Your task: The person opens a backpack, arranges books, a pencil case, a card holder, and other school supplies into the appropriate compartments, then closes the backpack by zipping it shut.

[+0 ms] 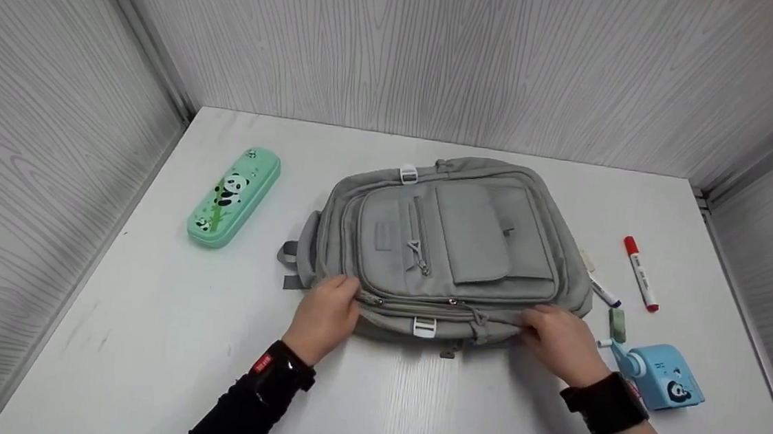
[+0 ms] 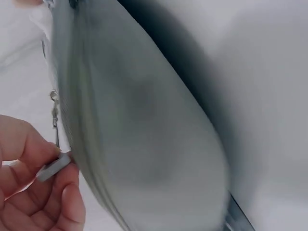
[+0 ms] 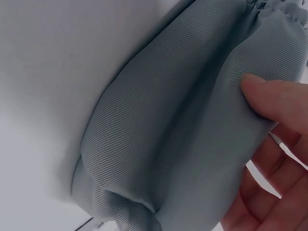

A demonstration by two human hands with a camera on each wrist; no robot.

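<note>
A grey backpack lies flat on the white table, its front pockets facing up and its top handle toward the left. At the near left edge, my left hand pinches a grey zipper pull, which hangs from a metal link beside the zipper seam. My right hand grips the fabric at the near right edge of the bag. In the right wrist view its thumb presses on the ribbed side pocket, with the other fingers behind the cloth.
A green panda pencil case lies to the left. Right of the backpack are a red-capped marker, a blue-capped marker, a small green block and a blue panda-printed container close to my right wrist. Panel walls border the table.
</note>
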